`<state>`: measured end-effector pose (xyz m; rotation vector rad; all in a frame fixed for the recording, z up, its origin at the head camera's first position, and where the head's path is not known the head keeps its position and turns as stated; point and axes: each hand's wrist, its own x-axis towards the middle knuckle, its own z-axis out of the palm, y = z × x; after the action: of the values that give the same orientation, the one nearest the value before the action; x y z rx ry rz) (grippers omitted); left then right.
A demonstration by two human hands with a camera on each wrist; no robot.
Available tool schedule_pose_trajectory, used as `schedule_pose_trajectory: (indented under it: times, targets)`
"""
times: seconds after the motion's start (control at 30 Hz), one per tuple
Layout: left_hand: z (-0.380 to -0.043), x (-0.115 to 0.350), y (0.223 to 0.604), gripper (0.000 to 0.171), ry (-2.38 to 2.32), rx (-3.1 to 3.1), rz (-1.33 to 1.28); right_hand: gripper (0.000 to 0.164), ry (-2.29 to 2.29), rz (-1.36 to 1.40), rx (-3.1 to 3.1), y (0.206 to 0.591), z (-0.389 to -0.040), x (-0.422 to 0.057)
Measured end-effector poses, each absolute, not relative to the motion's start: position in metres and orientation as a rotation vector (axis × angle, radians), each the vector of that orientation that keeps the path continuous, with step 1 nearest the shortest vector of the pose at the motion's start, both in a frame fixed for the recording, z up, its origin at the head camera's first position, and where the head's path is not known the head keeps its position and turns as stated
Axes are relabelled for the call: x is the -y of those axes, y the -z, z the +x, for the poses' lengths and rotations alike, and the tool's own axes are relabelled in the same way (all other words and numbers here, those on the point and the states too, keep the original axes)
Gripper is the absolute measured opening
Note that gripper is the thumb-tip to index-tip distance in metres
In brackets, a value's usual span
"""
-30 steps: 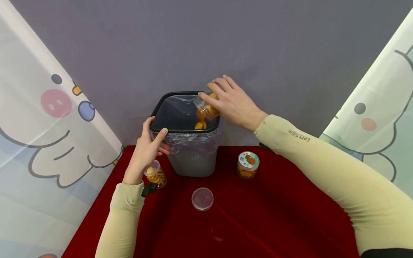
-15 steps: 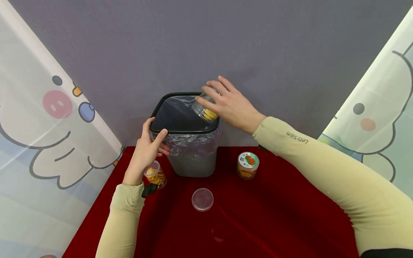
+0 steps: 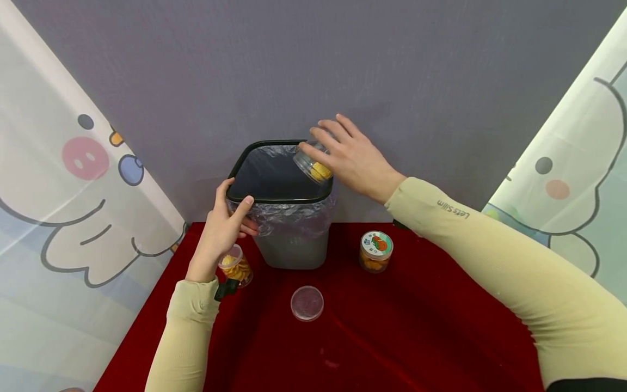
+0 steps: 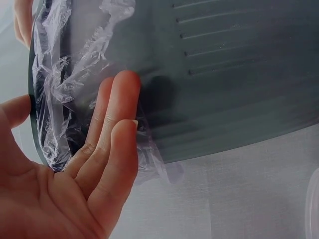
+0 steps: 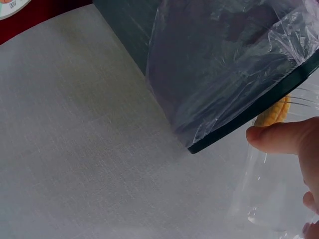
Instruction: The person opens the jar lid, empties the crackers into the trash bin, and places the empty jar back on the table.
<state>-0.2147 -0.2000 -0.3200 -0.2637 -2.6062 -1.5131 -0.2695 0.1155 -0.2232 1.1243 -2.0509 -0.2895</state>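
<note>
The clear jar (image 3: 305, 161), yellow pieces (image 3: 320, 172) inside, tilts over the grey bin (image 3: 294, 249) in our head view, clasped by the right hand (image 3: 361, 160); apart from it, the left hand (image 3: 221, 228) grips the rim. From the left wrist, we see fingers (image 4: 124, 97) against liner (image 4: 59, 87); from the right, a thumb (image 5: 279, 137) on the jar.

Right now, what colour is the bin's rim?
The bin's rim is black; it shows best in the head view.

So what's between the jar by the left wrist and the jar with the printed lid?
In the head view, the grey bin stands between the left jar and the printed-lid jar, red cloth showing either side.
</note>
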Motion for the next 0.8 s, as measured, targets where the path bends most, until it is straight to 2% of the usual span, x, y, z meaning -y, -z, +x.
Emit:
schedule_pose_trajectory:
  times: [0.37, 0.8]
  targets:
    - [-0.213, 0.199, 0.319, 0.080, 1.515, 2.595, -0.265, 0.072, 0.188, 1.026, 2.133, 0.223, -0.269, -0.128]
    - [-0.214, 0.201, 0.320, 0.081, 1.492, 2.593, -0.261, 0.062, 0.259, 1.068, 1.997, 0.228, -0.265, -0.122]
